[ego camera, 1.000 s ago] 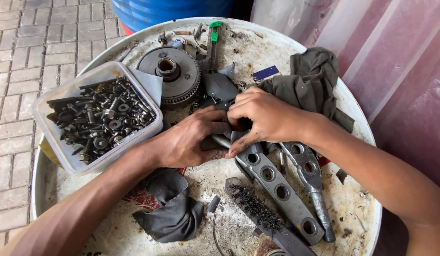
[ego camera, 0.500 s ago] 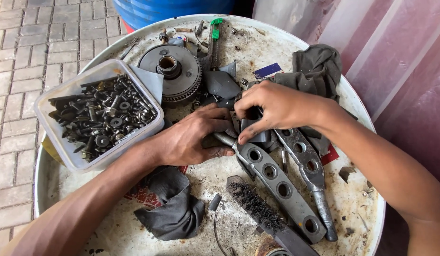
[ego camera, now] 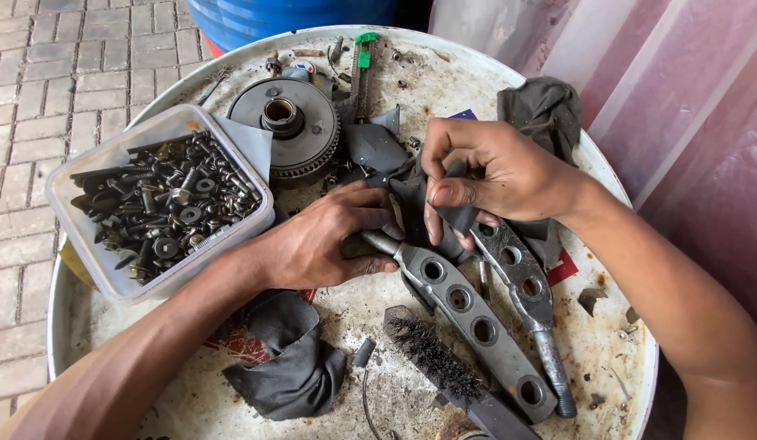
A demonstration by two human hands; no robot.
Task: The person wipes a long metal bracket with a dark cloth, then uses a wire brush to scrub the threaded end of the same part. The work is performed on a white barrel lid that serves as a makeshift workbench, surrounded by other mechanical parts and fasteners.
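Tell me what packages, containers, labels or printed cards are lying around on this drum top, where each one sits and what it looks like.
Clear plastic tub: left edge of the drum top, rectangular, filled with dark bolts, nuts and washers.
Red printed wrapper: under the black rag, near the left hand, flat, red with white marks.
Red card: beneath the right wrist, small flat corner showing.
Blue card: above the right hand, small dark blue corner.
No screens or signs.

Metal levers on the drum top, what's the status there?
Left hand pins the holed lever. Right hand pinches a dark rubber piece over the second lever. Wire brush alongside.
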